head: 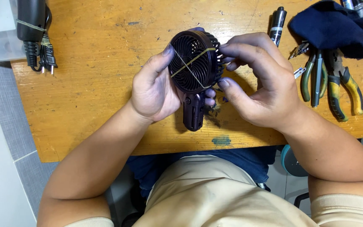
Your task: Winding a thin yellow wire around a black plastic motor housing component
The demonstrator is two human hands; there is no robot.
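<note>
A small dark handheld fan (pixel 195 71), crossed by yellowish rubber bands (pixel 192 63), was held above the middle of the frame. The left hand (pixel 154 90) gripped its handle and grille rim; the right hand (pixel 259 86) pinched the rear edge with curled fingers. Steady support from the left seemed wise while the right worked the edge. Below lay a worn wooden table (pixel 97 105); pliers (pixel 337 90) and a navy cloth (pixel 335 29) sat upper right, grey floor tiles (pixel 5 126) at left
</note>
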